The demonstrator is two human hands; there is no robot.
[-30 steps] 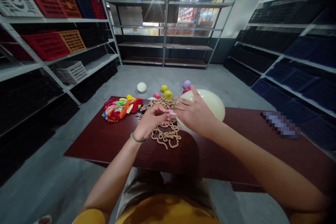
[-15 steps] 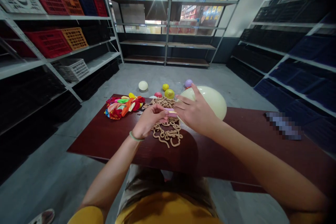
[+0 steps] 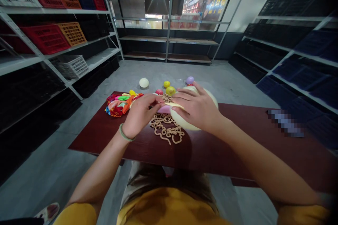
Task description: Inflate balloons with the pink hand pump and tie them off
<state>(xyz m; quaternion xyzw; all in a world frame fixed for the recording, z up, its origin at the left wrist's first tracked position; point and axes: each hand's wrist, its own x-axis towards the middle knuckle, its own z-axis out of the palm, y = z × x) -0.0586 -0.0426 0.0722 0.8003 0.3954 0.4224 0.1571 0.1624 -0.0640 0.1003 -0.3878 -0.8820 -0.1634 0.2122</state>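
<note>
My left hand (image 3: 141, 110) is closed, its thumb and fingertips pinched at the neck end of a large pale-yellow balloon (image 3: 190, 123). A flat pink piece (image 3: 164, 109) shows just beside those fingertips; its kind is unclear. My right hand (image 3: 199, 107) lies over the near side of the balloon with its fingers stretched and apart, hiding part of it. Beneath the hands, a heap of beige looped cord (image 3: 166, 126) is spread on the dark red table (image 3: 224, 147). Left of it lies a pile of colourful uninflated balloons (image 3: 120, 103).
Small inflated balloons sit beyond the table: a white one (image 3: 144, 83), a yellow one (image 3: 170, 91) and a purple one (image 3: 190, 80) among them. A blurred-out object (image 3: 285, 123) rests at the table's right. Shelves with crates (image 3: 47, 38) stand around.
My left hand has moved left and slightly up, and my right hand has shifted a little right. The big balloon has moved left and lower. More of the pink piece shows.
</note>
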